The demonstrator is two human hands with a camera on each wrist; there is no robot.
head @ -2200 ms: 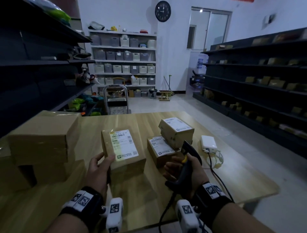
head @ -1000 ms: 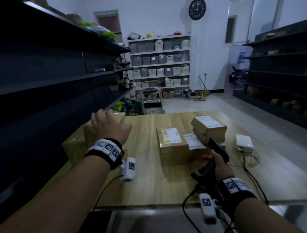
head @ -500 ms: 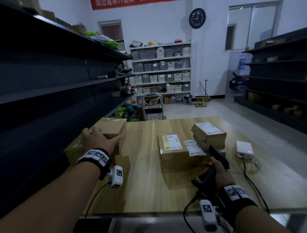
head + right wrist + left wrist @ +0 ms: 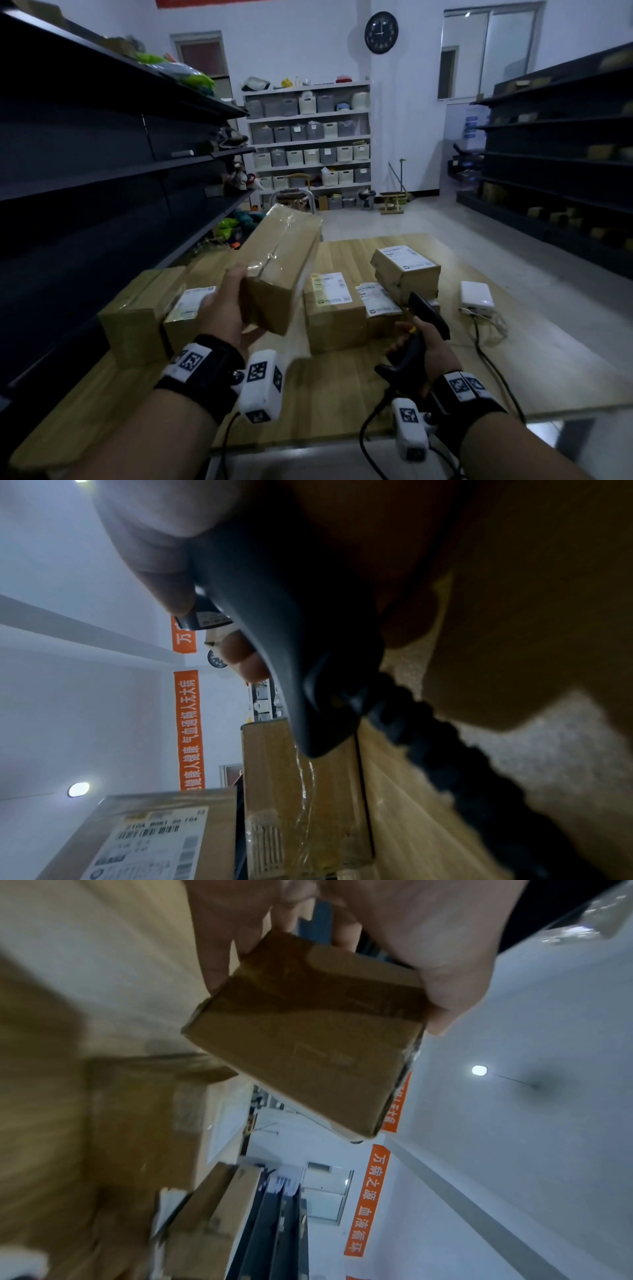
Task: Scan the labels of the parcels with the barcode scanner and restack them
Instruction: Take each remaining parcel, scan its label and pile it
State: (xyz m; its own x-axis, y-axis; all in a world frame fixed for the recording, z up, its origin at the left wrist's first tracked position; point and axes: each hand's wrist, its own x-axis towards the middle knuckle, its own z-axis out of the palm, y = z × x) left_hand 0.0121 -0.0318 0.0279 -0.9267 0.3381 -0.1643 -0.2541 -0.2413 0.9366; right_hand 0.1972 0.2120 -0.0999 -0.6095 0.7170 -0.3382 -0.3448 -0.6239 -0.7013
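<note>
My left hand (image 4: pixel 226 308) grips the near end of a long brown parcel (image 4: pixel 281 267), lifted off the table and tilted, its plain taped face upward; the left wrist view shows thumb and fingers clamped round that parcel (image 4: pixel 308 1031). My right hand (image 4: pixel 424 346) holds the black barcode scanner (image 4: pixel 423 318) by its handle, low over the table, nose toward the labelled parcels. A labelled parcel (image 4: pixel 334 308) lies at centre, a smaller labelled one (image 4: pixel 378 303) beside it, and a stack of two (image 4: pixel 406 270) behind. More parcels (image 4: pixel 164 308) sit at the left.
The wooden table (image 4: pixel 342 387) carries a white adapter box (image 4: pixel 476 294) with cables at the right. The scanner's coiled cord (image 4: pixel 462 764) trails off the near edge. Dark shelving (image 4: pixel 85 164) runs along the left, more shelves (image 4: pixel 565 154) stand on the right.
My left hand reached to the left pile, took hold of the long parcel and raised it toward the centre. The right hand with the scanner stayed about where it was.
</note>
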